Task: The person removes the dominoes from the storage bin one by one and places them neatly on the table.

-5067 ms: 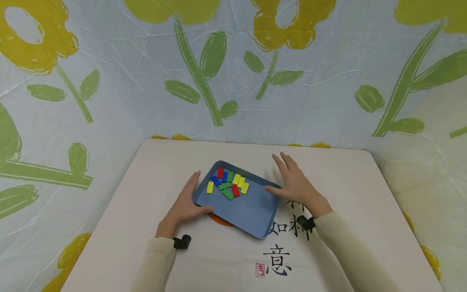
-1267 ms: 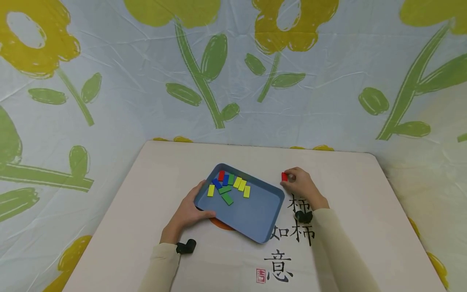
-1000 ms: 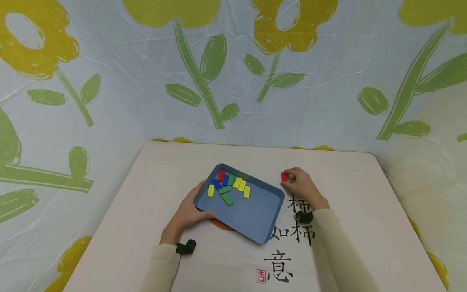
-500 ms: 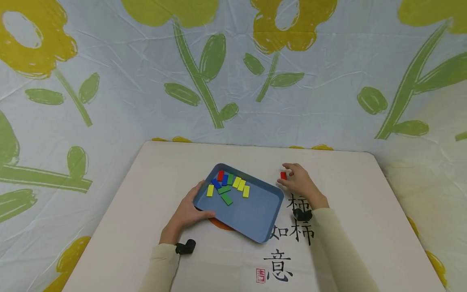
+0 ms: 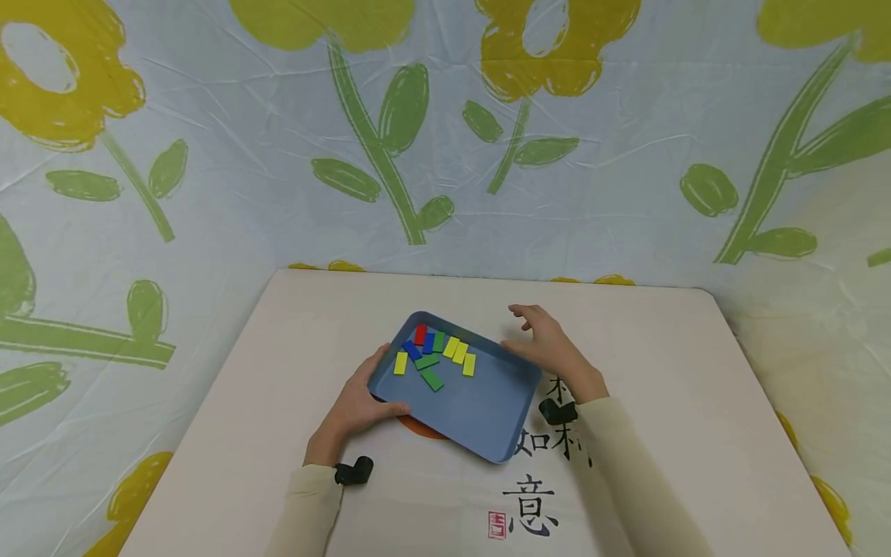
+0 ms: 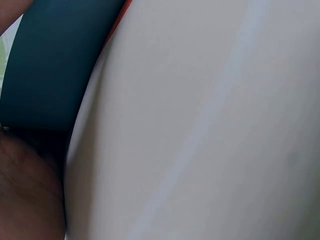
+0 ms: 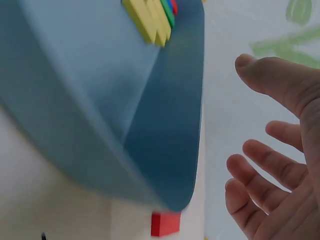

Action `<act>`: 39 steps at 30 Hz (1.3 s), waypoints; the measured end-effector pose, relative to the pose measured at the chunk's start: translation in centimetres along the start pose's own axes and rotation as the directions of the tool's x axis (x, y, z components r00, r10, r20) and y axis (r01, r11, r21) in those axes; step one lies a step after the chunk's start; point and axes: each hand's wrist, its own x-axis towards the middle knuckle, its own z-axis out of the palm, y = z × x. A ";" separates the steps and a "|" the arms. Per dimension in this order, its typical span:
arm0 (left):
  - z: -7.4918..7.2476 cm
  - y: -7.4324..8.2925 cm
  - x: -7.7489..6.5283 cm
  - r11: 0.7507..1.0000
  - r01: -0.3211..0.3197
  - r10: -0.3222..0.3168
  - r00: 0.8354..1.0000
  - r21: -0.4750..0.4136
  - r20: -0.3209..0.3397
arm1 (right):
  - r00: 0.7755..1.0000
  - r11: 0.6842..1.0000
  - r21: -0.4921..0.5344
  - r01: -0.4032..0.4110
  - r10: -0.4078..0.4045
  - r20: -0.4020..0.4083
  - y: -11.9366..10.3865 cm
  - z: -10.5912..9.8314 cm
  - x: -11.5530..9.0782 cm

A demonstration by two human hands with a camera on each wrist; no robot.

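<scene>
My left hand holds the left corner of a blue-grey tray, thumb along its near rim and fingers along its left side. In the left wrist view, the palm lies against the tray's wall. Small flat rectangular blocks lie in the tray's far left part: a red block, two blue, and several green and yellow ones. Over the tray's far right rim hovers my right hand, fingers apart and holding nothing. Another red block stands on the table beyond the tray's corner, hidden in the head view.
A pale table mat with black brush characters and a red seal lies beneath the tray. Flower-printed cloth hangs behind and at both sides of the table. Black wrist cameras sit on both wrists.
A red block has gone from the tray to the table at its right, where my right hand let go of it. That hand has since moved left over the tray's rim.
</scene>
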 end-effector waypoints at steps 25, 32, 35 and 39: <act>0.2 -0.5 0.1 1.000 -0.015 0.015 1.000 -0.011 -0.016 | 0.939 0.969 -0.030 0.246 -0.231 0.256 -6.6 6.6 1.1; 0.1 -0.4 0.1 0.999 -0.028 0.028 1.000 -0.018 -0.002 | 0.928 0.972 -0.036 0.232 -0.210 0.308 -7.1 8.2 1.4; 0.1 -0.4 0.1 1.000 -0.026 0.026 1.000 -0.014 -0.001 | 0.926 0.972 -0.069 0.226 -0.192 0.325 -7.0 8.8 1.5; 0.0 -0.4 0.1 1.000 -0.028 0.028 1.000 -0.010 0.000 | 0.920 0.962 -0.090 0.256 -0.214 0.329 -6.9 9.5 1.7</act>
